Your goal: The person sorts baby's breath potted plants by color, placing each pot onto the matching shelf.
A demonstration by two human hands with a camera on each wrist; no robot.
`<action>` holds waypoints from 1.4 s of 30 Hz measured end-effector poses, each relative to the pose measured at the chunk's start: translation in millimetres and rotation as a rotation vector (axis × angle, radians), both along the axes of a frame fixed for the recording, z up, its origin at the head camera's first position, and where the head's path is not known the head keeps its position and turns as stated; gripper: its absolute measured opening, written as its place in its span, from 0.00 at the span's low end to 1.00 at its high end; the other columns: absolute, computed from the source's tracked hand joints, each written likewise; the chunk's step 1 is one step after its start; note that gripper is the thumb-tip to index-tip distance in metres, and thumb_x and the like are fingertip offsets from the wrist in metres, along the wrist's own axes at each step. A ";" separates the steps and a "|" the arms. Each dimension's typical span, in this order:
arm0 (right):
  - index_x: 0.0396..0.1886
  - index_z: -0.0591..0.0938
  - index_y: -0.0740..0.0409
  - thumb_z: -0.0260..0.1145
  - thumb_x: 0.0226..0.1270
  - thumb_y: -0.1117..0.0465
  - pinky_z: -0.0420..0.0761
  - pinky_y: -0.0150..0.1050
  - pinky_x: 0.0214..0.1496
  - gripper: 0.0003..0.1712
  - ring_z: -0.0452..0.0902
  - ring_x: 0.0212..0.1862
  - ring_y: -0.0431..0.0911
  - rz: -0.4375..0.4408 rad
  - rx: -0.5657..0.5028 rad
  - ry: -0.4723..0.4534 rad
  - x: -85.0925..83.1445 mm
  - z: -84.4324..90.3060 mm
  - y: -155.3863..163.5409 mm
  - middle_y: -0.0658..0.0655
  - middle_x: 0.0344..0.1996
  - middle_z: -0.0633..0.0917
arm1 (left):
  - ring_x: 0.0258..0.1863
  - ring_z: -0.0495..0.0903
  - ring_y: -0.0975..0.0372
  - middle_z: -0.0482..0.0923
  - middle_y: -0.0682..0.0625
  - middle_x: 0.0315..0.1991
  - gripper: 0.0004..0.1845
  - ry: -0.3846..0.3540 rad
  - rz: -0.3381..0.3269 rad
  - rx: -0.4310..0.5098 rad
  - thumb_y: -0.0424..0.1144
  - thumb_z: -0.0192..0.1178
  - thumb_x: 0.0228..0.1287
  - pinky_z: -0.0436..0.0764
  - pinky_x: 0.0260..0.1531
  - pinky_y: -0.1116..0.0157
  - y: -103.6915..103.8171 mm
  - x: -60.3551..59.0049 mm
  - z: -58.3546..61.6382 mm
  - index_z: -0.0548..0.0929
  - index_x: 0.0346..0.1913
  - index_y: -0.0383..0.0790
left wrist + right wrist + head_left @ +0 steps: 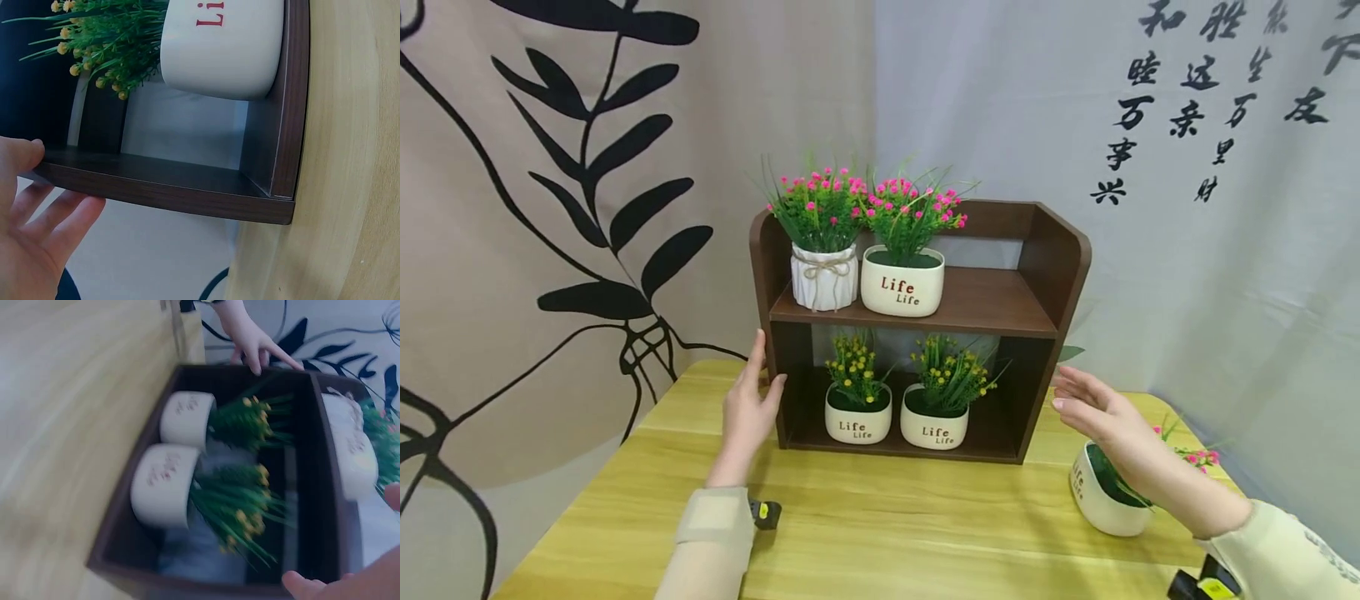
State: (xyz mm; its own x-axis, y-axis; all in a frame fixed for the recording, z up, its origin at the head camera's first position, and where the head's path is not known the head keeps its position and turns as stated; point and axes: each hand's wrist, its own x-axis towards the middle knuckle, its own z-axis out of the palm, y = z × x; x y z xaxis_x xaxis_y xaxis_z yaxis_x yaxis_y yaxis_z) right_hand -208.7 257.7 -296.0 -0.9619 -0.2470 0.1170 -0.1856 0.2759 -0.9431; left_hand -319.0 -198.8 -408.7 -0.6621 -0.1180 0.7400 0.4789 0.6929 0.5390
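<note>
A dark brown two-tier shelf [988, 300] stands upright on the table. My left hand [750, 412] rests against its left side, fingers fairly straight along the outer face and thumb at the front edge. Close to the right side, my right hand [1105, 412] is held with fingers extended and nothing in it; whether its fingertips touch the panel I cannot tell. The upper tier holds a white twine-tied pot [824, 287] and a cream "Life" pot [902, 296], both with pink flowers. Below sit two cream pots with yellow flowers [859, 423], [936, 427].
Another cream pot [1101, 500] with pink flowers stands on the wooden table [925, 533] at the right, partly hidden by my right forearm. Behind hangs a pale curtain [1000, 100] with black leaf prints and Chinese characters.
</note>
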 end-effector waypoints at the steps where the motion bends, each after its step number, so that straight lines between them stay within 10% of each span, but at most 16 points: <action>1: 0.76 0.44 0.68 0.54 0.76 0.58 0.69 0.22 0.53 0.41 0.65 0.65 0.40 -0.006 0.005 0.011 0.5 3.4 5.7 0.71 0.72 0.53 | 0.46 0.80 0.41 0.73 0.33 0.60 0.44 -0.001 0.002 0.001 0.32 0.63 0.65 0.76 0.31 0.46 -0.7 0.4 -0.8 0.52 0.77 0.57; 5: 0.77 0.44 0.67 0.53 0.77 0.58 0.71 0.23 0.53 0.40 0.69 0.55 0.24 -0.036 -0.001 0.051 3.7 16.3 27.9 0.67 0.71 0.57 | 0.46 0.80 0.41 0.73 0.33 0.60 0.43 -0.010 0.009 0.008 0.32 0.62 0.65 0.77 0.33 0.45 -3.4 2.1 -3.0 0.52 0.77 0.56; 12: 0.77 0.46 0.63 0.50 0.77 0.66 0.74 0.25 0.52 0.36 0.72 0.56 0.28 -0.020 -0.153 0.131 8.9 31.7 64.0 0.43 0.58 0.71 | 0.45 0.80 0.41 0.73 0.33 0.61 0.44 -0.023 0.015 0.014 0.32 0.62 0.65 0.77 0.33 0.45 -7.6 2.9 -2.9 0.51 0.77 0.59; 23: 0.78 0.41 0.59 0.51 0.77 0.66 0.74 0.20 0.45 0.39 0.72 0.49 0.22 -0.171 -0.082 0.189 12.9 31.7 128.9 0.37 0.52 0.70 | 0.44 0.80 0.41 0.74 0.32 0.59 0.44 -0.036 0.009 -0.001 0.33 0.62 0.66 0.76 0.33 0.44 -7.9 3.3 -1.4 0.51 0.77 0.59; 34: 0.75 0.40 0.70 0.51 0.77 0.50 0.73 0.18 0.37 0.44 0.65 0.49 0.22 -0.514 0.295 0.137 13.5 -39.7 181.5 0.51 0.59 0.69 | 0.45 0.79 0.39 0.72 0.33 0.62 0.42 -0.011 0.021 -0.027 0.32 0.61 0.66 0.70 0.24 0.52 -11.1 -0.6 2.7 0.52 0.77 0.56; 38: 0.71 0.44 0.79 0.45 0.80 0.53 0.72 0.20 0.34 0.38 0.63 0.45 0.19 -0.481 0.423 0.120 17.4 -70.1 184.1 0.82 0.64 0.59 | 0.42 0.79 0.39 0.72 0.33 0.62 0.43 -0.002 0.026 -0.026 0.32 0.62 0.66 0.68 0.22 0.54 -10.2 0.2 2.9 0.52 0.77 0.57; 42: 0.70 0.42 0.83 0.44 0.80 0.61 0.73 0.23 0.37 0.35 0.66 0.44 0.21 -0.371 0.458 0.011 22.6 -98.9 181.1 0.86 0.62 0.55 | 0.39 0.80 0.39 0.71 0.33 0.62 0.43 -0.007 0.019 -0.028 0.32 0.62 0.66 0.67 0.21 0.56 -8.9 1.6 2.1 0.52 0.77 0.57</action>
